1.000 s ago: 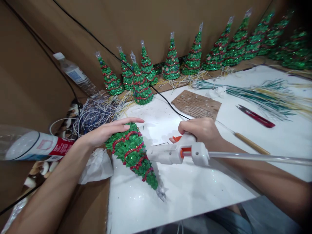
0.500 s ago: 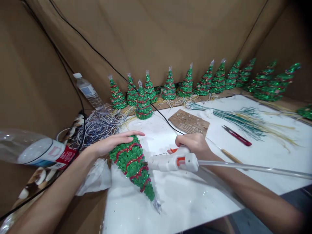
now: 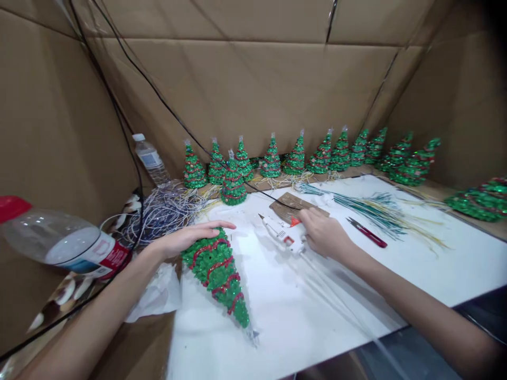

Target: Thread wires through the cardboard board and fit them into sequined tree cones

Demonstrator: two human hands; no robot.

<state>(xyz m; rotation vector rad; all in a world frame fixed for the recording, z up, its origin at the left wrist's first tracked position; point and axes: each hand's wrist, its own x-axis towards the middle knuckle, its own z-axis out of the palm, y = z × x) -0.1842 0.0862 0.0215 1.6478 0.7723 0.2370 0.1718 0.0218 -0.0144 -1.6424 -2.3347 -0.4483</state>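
A small green artificial Christmas tree (image 3: 217,274) with red trim lies on its side on the white board, its clear tip toward me. My left hand (image 3: 186,236) holds it at the wide base, fingers stretched across the rim and the thumb against its side. My right hand (image 3: 327,232) is closed around the grip of a white and orange hot glue gun (image 3: 279,232). The gun is held above the board, apart from the tree, its nozzle pointing away and to the left. A long translucent glue stick (image 3: 352,311), blurred, trails from its back toward me.
Several finished trees (image 3: 271,158) line the cardboard wall. Red snips (image 3: 368,233), green and yellow wires (image 3: 368,208) and a cardboard piece (image 3: 287,208) lie on the board (image 3: 447,274). Tangled wire (image 3: 162,211), tissue (image 3: 158,295) and two bottles (image 3: 91,243) stand left; a black cord crosses over.
My right hand has pulled the glue gun away from the tree, and its nozzle has swung to point farther away. My left hand and the tree stay nearly in place. The view has tilted upward.
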